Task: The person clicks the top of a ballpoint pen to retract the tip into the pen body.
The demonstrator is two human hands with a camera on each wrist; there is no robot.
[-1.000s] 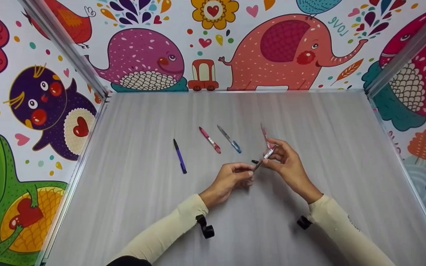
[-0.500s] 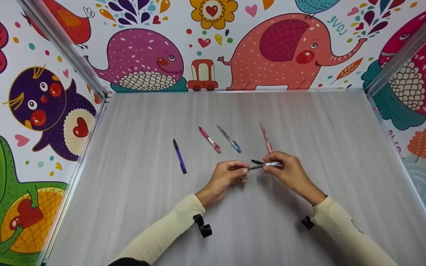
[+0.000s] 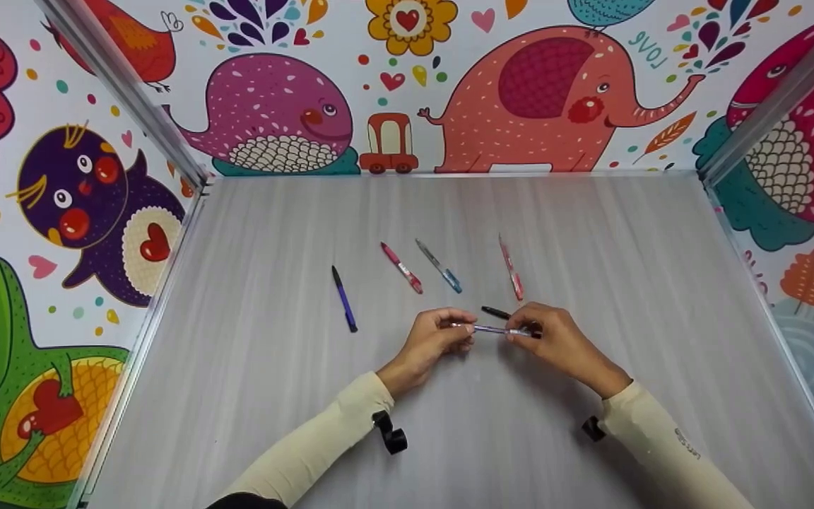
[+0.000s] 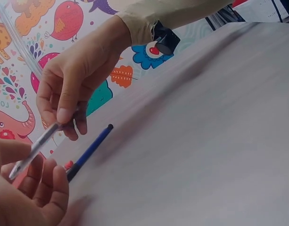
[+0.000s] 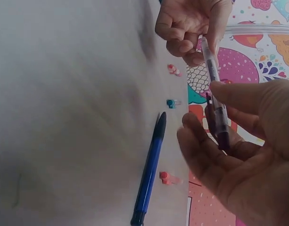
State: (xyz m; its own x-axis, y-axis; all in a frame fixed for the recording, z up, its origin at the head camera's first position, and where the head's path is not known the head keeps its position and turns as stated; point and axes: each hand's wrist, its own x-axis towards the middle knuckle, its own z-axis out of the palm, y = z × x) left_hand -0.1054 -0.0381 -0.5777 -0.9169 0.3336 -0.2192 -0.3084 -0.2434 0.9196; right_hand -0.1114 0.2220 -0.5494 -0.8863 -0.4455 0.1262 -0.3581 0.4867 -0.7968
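Note:
A slim clear-barrelled pen (image 3: 490, 329) with a dark purple end is held level between both hands just over the table. My left hand (image 3: 437, 339) pinches its clear end between thumb and fingers. Thumb and fingertips of my right hand (image 3: 555, 339) grip it near the dark end, which the right wrist view shows along with the clip of the pen (image 5: 218, 115). Below the hands lies a blue pen (image 4: 90, 151) with a black tip; in the head view only its tip (image 3: 495, 311) shows, the rest being covered by my right hand.
On the grey table (image 3: 273, 396), farther out, lie a purple-blue pen (image 3: 344, 300), a pink pen (image 3: 401, 268), a clear pen with a blue end (image 3: 439, 266) and a clear pinkish-red pen (image 3: 511, 268). Printed cartoon walls (image 3: 393, 92) border the back and sides.
The held pen has swung from slanting to level, and its dark part now shows at the right hand rather than the left. My right hand has come down nearer; the table pens stay put.

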